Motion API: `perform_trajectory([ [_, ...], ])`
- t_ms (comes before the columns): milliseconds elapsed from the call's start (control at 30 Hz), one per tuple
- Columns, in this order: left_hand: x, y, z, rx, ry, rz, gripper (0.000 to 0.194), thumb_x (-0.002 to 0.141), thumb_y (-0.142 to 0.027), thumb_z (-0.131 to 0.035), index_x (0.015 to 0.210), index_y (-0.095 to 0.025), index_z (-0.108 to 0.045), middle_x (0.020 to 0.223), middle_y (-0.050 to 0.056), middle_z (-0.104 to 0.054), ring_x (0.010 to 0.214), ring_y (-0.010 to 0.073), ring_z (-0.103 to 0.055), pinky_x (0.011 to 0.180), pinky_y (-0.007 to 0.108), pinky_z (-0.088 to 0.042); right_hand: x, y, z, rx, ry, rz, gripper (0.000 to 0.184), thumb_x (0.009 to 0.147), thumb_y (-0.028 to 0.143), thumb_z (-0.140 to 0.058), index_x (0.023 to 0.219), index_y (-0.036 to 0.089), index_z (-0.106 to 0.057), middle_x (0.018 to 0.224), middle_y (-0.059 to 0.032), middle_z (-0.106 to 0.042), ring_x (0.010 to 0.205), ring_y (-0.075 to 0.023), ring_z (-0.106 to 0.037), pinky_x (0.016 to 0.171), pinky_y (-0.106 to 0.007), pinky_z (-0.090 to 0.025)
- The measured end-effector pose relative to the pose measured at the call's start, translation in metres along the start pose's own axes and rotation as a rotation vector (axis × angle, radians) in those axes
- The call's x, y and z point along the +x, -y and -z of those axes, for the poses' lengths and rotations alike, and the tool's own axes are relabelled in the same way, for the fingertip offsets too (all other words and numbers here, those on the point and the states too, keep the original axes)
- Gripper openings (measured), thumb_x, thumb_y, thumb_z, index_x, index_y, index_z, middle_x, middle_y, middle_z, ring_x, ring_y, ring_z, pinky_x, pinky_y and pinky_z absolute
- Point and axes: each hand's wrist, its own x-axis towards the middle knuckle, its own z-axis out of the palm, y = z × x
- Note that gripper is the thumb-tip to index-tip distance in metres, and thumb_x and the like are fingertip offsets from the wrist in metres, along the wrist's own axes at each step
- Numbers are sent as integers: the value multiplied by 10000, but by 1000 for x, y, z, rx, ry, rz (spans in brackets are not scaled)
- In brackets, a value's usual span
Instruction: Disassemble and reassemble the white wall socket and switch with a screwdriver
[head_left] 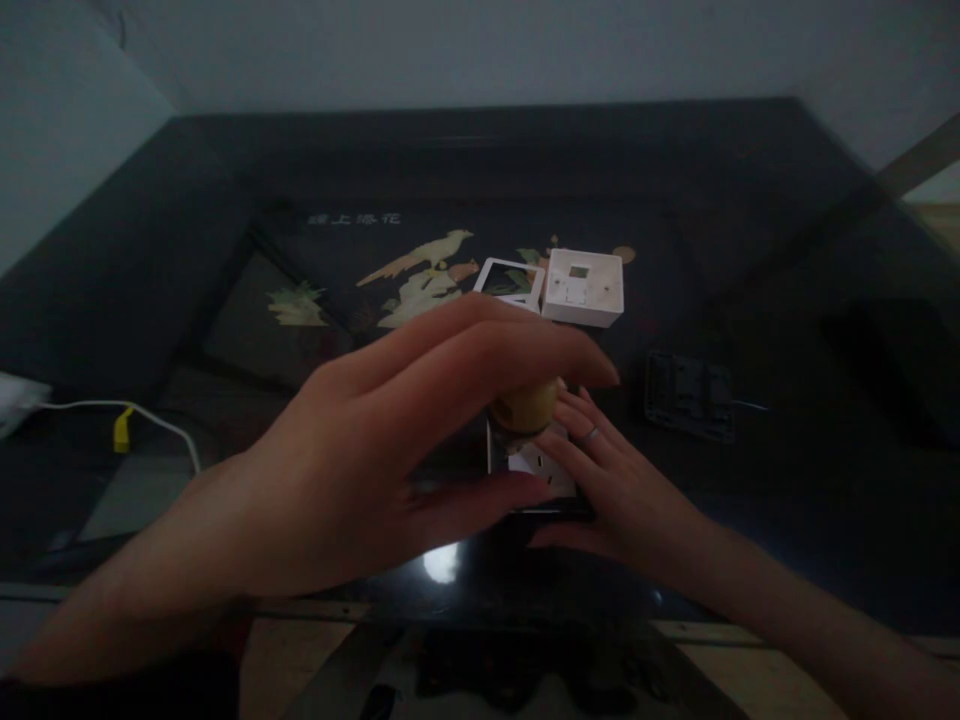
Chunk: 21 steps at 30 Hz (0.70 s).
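Note:
My left hand (405,430) is curved around the yellow, rounded handle of a screwdriver (525,408), thumb below it and fingers over its top. The screwdriver's shaft and tip are hidden. Beneath the handle lies a white wall socket (544,470) with dark slots, partly covered by both hands. My right hand (607,465), with a ring on one finger, grips the socket's right side, its fingertips close to the screwdriver. Just beyond my left fingers are a white square frame (487,272) and a white open mounting box (583,288).
A dark plastic part (688,393) with a thin pin or wire lies to the right on the glossy black table (780,270). On the left, a white cable (161,414) with a yellow tag (122,430) runs from a white block (19,400). A bird picture decorates the tabletop.

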Motion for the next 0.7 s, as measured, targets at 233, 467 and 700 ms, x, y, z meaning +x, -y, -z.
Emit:
perform_trajectory([
  [233, -1, 0, 2, -59, 20, -13, 342, 964, -248, -574, 1304, -287, -558, 1112, -25, -691, 950, 158, -711, 864, 242, -582, 15, 6, -2, 23, 19, -34, 904, 702, 399, -844, 1431, 136, -379, 1413, -222, -558, 1358, -391, -477, 1118, -683, -342],
  [467, -1, -1, 3, -48, -12, -80, 301, 925, -181, -641, 1194, -267, -539, 1138, -26, -654, 968, 121, -690, 867, 180, -560, 12, 5, -10, 105, -44, -77, 814, 743, 315, -790, 1430, 128, -397, 1402, -190, -582, 1332, -350, -510, 1162, -667, -274],
  [700, -2, 0, 4, -122, 57, -9, 282, 968, -204, -566, 1235, -293, -569, 1081, -25, -703, 949, 140, -714, 808, 208, -588, 12, 3, -14, 151, -35, -84, 829, 756, 357, -790, 1443, 144, -378, 1435, -193, -557, 1387, -358, -447, 1162, -691, -233],
])
